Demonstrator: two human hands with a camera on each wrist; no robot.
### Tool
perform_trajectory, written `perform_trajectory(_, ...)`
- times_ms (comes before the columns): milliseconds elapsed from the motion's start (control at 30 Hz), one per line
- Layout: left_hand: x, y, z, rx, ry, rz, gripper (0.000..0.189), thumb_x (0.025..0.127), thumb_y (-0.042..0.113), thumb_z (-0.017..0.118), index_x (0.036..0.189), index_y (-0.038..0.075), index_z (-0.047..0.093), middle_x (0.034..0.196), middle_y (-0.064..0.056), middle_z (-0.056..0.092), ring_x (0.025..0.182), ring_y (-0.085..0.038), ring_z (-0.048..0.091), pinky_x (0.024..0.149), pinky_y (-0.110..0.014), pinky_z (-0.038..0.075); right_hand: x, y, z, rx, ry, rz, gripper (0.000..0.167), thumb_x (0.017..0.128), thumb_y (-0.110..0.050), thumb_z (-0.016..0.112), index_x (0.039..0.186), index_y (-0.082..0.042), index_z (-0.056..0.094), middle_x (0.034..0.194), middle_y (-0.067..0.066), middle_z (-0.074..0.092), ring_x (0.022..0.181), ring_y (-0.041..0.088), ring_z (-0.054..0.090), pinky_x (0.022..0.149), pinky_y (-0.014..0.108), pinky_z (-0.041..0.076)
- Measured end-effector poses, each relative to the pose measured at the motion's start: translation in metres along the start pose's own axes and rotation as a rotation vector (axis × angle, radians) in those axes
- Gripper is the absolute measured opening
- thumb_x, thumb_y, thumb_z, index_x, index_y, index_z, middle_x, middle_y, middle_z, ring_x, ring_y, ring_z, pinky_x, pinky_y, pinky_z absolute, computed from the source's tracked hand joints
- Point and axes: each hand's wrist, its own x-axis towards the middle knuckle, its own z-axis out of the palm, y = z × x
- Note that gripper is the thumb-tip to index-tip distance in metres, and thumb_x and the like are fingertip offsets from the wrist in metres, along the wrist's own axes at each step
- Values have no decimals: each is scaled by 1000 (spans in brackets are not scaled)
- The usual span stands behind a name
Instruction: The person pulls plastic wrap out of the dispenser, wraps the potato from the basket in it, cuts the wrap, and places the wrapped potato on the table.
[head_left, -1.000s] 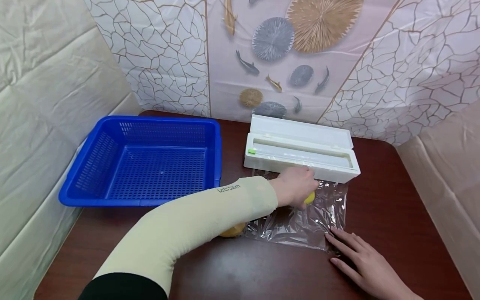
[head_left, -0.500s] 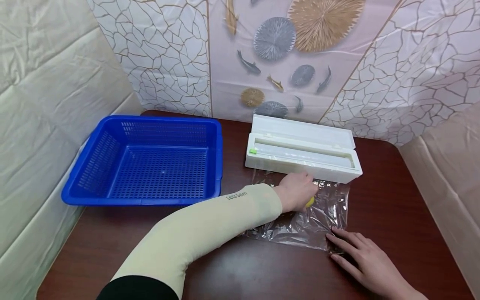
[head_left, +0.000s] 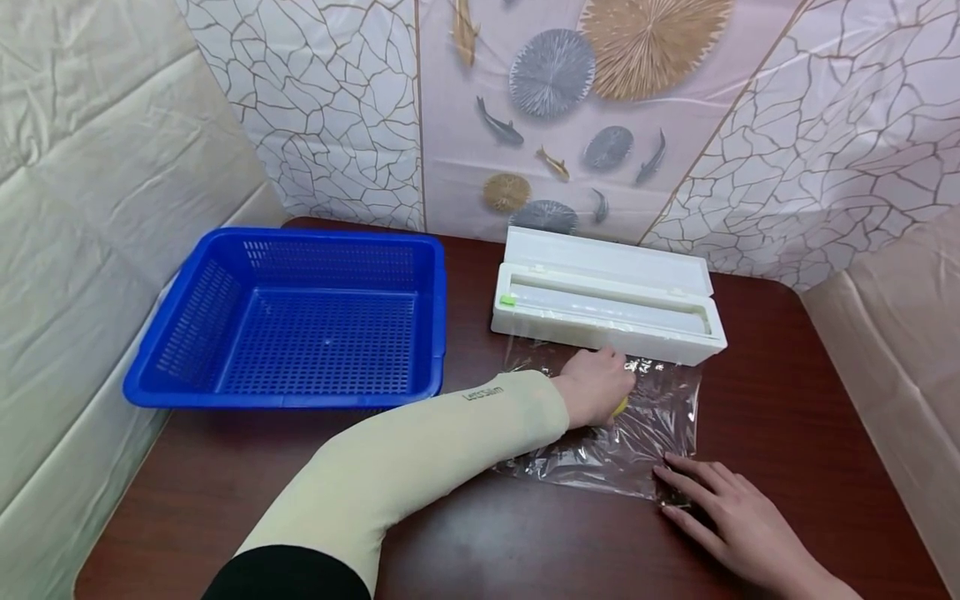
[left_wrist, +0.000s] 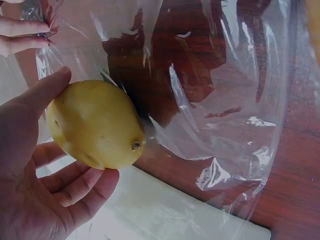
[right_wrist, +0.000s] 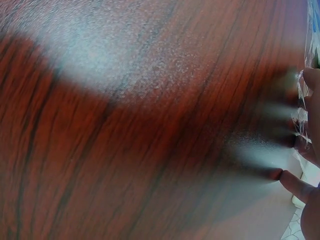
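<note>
left hand gripping yellow fruit over clear film, right hand spread, seemingly pressing film's corner

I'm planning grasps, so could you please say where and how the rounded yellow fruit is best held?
Probably round the fruit at its bulging middle, from the left, as the left hand does: the rounded sides suit an opposed hold.
</note>
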Motion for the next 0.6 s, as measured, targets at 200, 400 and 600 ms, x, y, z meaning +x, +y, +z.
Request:
perform_trajectory(200, 0, 0, 0, 5, -7, -13, 71, 89, 71, 74, 145, 29, 62, 137, 4, 60, 124, -11, 55, 91, -28, 58, 1, 2, -2, 1, 7, -17, 58, 85, -32, 88, 140, -24, 72, 141, 0, 66, 117, 17, 61, 91, 39, 43)
perform_trajectory(400, -4, -2, -3, -12, -22, -13, 83, 87, 78, 70, 150, 26, 56, 138, 3, 58, 125, -11, 55, 93, -29, 58, 2, 3, -2, -1, 8, -22, 56, 86, -33, 87, 139, -24, 72, 137, -1, 67, 114, 17, 63, 91, 40, 43)
perform_trajectory(600, -26, -10, -8, -7, 24, -4, 76, 94, 67, 71, 154, 24, 53, 141, 3, 58, 126, -13, 55, 95, -30, 56, 4, 2, -3, -2, 7, -23, 56, 86, -32, 87, 139, -24, 72, 136, -2, 67, 114, 17, 63, 92, 40, 44)
